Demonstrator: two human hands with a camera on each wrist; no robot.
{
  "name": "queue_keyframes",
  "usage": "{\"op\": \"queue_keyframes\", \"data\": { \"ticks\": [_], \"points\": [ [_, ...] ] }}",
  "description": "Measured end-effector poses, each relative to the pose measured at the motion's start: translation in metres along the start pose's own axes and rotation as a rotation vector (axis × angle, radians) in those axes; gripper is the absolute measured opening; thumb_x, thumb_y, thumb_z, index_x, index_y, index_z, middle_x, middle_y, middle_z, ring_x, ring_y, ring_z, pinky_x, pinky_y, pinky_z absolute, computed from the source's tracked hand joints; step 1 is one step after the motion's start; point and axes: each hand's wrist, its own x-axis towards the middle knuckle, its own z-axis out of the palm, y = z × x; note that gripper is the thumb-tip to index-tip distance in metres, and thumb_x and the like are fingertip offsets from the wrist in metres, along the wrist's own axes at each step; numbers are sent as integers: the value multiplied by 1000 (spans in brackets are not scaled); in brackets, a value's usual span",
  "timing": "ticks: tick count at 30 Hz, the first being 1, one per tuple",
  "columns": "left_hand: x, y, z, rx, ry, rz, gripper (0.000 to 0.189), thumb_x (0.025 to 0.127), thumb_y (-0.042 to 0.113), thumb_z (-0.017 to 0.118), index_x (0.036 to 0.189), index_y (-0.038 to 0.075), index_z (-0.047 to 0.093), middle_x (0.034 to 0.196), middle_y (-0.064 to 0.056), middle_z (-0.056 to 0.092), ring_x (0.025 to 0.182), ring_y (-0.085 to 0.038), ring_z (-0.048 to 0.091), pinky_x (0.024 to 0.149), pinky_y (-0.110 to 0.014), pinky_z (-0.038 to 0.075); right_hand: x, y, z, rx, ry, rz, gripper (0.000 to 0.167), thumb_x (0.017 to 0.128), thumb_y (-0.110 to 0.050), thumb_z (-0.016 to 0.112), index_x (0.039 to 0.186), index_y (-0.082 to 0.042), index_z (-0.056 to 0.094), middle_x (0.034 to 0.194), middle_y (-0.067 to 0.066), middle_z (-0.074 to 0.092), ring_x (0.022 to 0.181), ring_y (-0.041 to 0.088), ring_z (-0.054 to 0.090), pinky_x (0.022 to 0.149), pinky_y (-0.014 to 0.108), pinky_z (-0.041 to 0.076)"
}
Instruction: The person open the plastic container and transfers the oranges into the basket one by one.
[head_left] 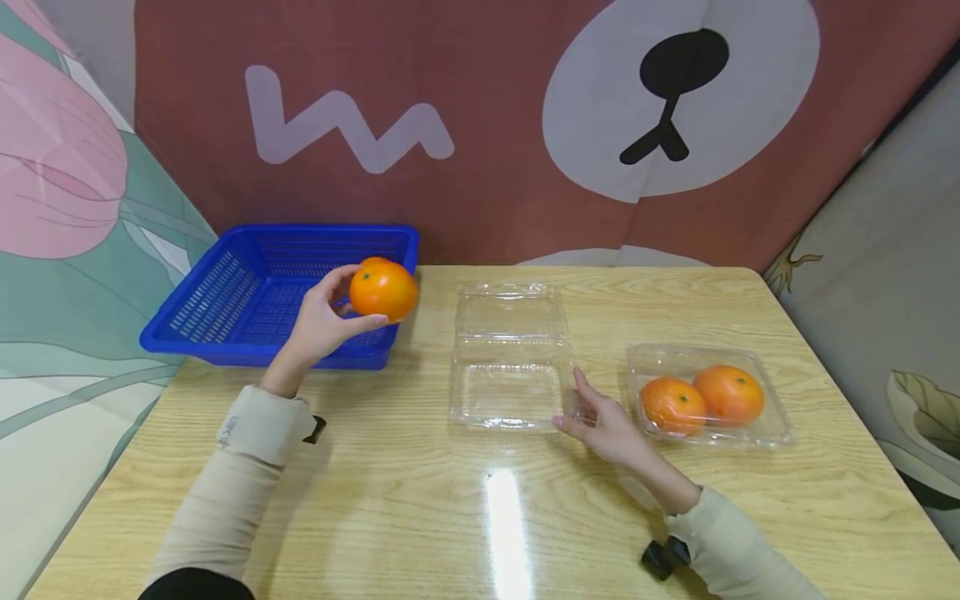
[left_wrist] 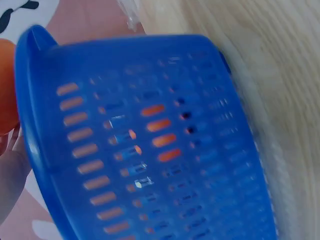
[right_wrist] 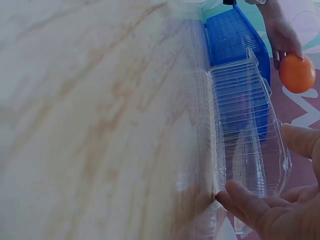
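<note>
In the head view my left hand (head_left: 322,321) holds an orange (head_left: 384,290) with a small green stem spot over the right end of a blue basket (head_left: 225,346). Behind it peeks a second orange (head_left: 372,261); orange colour (left_wrist: 162,140) also shows through the basket's slots in the left wrist view. A clear plastic clamshell box (head_left: 510,392) lies spread with its lid folded back. My right hand (head_left: 611,425) touches its front right corner, thumb at the front and fingers along the right side. In the right wrist view the fingers (right_wrist: 245,197) lie low against the box wall.
To the right sits a closed clear box (head_left: 772,417) with two oranges (head_left: 701,400) inside. The wooden table (head_left: 420,500) meets a cloth backdrop (head_left: 487,208) at its back edge. Patterned cloth hangs at both sides.
</note>
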Motion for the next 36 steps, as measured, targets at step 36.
{"op": "queue_keyframes", "data": {
  "ticks": [36],
  "points": [
    [28, -47, -29, 326, -24, -185, 82, 69, 33, 79, 132, 1, 38, 126, -19, 45, 106, -34, 46, 84, -47, 42, 0, 1, 0, 2, 1, -7, 81, 86, -22, 63, 142, 5, 12, 134, 34, 30, 118, 43, 40, 93, 46, 39]
  ]
}}
